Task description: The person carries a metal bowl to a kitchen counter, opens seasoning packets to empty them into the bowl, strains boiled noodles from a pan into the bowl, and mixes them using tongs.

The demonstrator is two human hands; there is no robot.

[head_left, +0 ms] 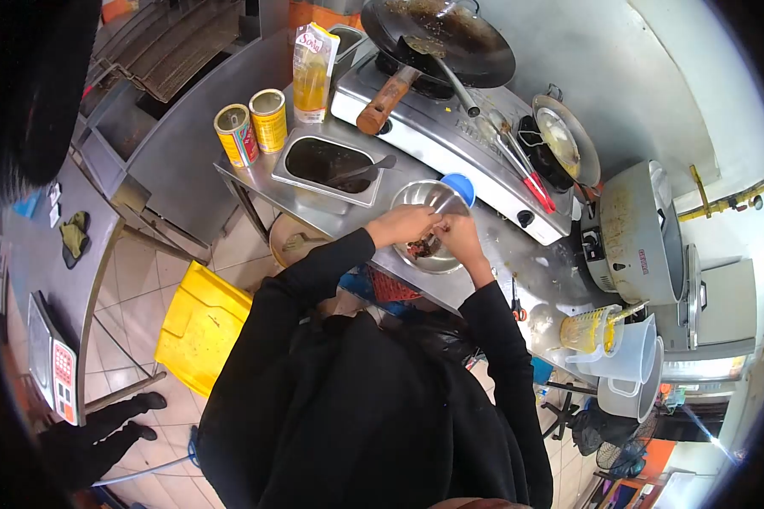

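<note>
A round metal bowl [440,261] stands on the steel counter [518,271], with dark and reddish pieces of food inside. Over it, my left hand [403,226] and my right hand [460,236] meet with fingertips pinched together. Whatever they hold between them is too small to make out. Behind the bowl's far edge sits a small blue bowl [459,187]. To the left is a rectangular metal container [314,191] of dark contents, with a spoon [365,170] resting in it.
Behind the counter, a gas stove [450,127] carries a wok [475,47] and a smaller pan [579,140]. Two yellow cans [268,123] and a pouch [311,85] stand left. Scissors [518,310] and jugs [624,356] are right. A yellow bin [199,327] is below; another person's legs [102,437] show lower left.
</note>
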